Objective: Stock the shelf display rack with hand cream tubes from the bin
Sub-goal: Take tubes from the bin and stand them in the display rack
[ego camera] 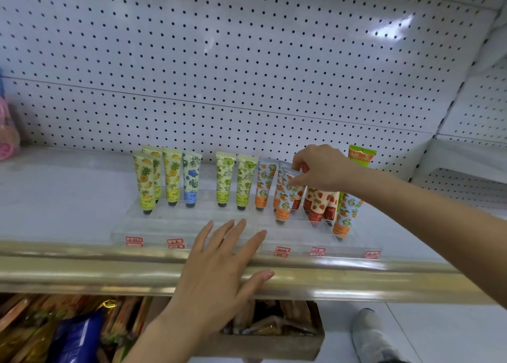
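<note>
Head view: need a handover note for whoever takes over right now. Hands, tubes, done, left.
Right hand: pinches the top of an orange-print tube that stands cap-down in the clear rack, right of centre.
Left hand: open, fingers spread, holds nothing, in front of the rack's front edge.
Done: pineapple tubes, a blue-flower tube, lime tubes, more orange ones and strawberry tubes stand cap-down in the back rows.
Left: the front rows hold almost no tubes, and there is a gap between blue-flower and lime. The bin is not clearly in view.
</note>
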A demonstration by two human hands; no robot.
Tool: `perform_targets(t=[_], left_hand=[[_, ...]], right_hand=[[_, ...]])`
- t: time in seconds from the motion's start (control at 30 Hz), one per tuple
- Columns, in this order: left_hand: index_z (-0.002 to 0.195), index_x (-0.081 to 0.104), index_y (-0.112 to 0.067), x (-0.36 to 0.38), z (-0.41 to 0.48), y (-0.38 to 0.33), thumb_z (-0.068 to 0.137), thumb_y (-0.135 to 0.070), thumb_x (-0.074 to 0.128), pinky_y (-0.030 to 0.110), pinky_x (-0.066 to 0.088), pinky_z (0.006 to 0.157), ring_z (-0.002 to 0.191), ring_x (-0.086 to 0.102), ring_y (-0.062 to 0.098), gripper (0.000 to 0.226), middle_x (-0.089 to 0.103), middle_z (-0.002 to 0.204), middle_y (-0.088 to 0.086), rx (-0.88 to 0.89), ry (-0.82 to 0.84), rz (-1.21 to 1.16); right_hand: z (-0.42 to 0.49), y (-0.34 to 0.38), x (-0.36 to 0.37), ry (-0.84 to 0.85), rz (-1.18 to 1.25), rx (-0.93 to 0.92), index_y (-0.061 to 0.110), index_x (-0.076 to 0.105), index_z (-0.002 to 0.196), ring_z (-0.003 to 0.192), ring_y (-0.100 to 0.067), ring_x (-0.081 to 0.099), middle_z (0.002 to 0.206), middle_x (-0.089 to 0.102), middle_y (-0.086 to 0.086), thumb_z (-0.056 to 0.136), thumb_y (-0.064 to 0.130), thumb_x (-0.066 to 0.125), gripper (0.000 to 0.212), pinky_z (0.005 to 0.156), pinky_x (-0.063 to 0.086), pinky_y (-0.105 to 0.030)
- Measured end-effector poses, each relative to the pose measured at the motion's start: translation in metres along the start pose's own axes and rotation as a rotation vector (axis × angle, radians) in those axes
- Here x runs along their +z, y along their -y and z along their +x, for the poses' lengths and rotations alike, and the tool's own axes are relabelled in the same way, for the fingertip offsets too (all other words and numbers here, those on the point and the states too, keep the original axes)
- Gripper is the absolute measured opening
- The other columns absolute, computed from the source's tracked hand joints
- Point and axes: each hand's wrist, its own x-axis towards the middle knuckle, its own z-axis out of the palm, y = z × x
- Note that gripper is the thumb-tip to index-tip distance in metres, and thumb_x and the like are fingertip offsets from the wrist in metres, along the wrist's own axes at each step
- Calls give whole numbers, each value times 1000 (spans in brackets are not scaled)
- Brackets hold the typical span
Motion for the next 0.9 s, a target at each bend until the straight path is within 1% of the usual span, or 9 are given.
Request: perform_targets(t=[0.07, 0.23, 0.37, 0.47, 0.57, 0.67, 0.73, 0.83, 0.9], left_hand=[[142, 38, -36, -5, -1, -2, 94, -66, 24, 44, 19, 106, 133, 44, 22, 58, 51, 141, 4, -2, 6, 5], [144, 35, -35, -26, -6, -9, 93, -68, 21, 44, 14, 108, 138, 36, 20, 62, 43, 146, 3, 17, -5, 35], [148, 25, -34, -46, -17, -15, 91, -71, 11, 42, 1, 113, 144, 21, 19, 68, 28, 154, 3, 47, 15, 37], [150, 16, -33, -52, -31, -19, 87, -72, 5, 40, -7, 117, 147, 10, 19, 75, 15, 158, 2, 67, 46, 67], [146, 33, -27, -56, -52, -26, 90, -70, 15, 43, 8, 118, 143, 26, 21, 73, 33, 153, 5, 86, 79, 126], [136, 48, -20, -47, -75, -32, 91, -62, 27, 41, 29, 110, 130, 44, 23, 65, 50, 141, 5, 161, 101, 144], [129, 53, -17, -32, -95, -34, 92, -58, 31, 38, 32, 103, 122, 51, 25, 60, 54, 135, 7, 214, 136, 114], [122, 58, -15, 0, -130, -34, 92, -55, 34, 36, 38, 97, 114, 56, 26, 56, 59, 128, 8, 261, 212, 93], [119, 60, -14, 25, -154, -30, 92, -55, 35, 33, 38, 91, 107, 59, 25, 55, 62, 121, 8, 247, 275, 79]], right_hand=[[-3, -1, -3, -14, -18, -3, 14, 63, 106, 84, -17, 52, 90, 58, 0, 86, 35, 64, 29, 78, 38, -32], [-26, 0, -15, -62, -44, -71, 18, 53, 126, 109, -22, 51, 119, 58, -4, 89, 41, 59, 43, 94, 38, -39], [-67, 8, -6, -156, -189, -297, 21, 41, 140, 124, -24, 44, 135, 50, -3, 90, 42, 56, 56, 100, 30, -39], [-104, 12, 16, -208, -333, -497, 11, 49, 136, 120, -31, 53, 134, 55, -12, 81, 40, 67, 64, 98, 39, -45], [-138, 16, 41, -204, -330, -572, 6, 53, 131, 115, -31, 59, 131, 58, -15, 75, 44, 67, 70, 94, 46, -46], [-169, 23, 73, -199, -261, -642, 7, 47, 136, 118, -30, 56, 133, 55, -13, 76, 46, 68, 75, 98, 42, -39], [-190, 27, 101, -160, -239, -706, 7, 46, 136, 114, -29, 57, 131, 56, -11, 77, 46, 68, 74, 95, 38, -37], [-219, 26, 156, -31, -203, -797, 6, 49, 133, 103, -26, 61, 123, 60, -9, 75, 48, 72, 74, 86, 48, -36], [-232, 24, 193, 90, -208, -802, 8, 48, 134, 100, -25, 62, 122, 61, -9, 75, 50, 69, 75, 82, 45, -34]])
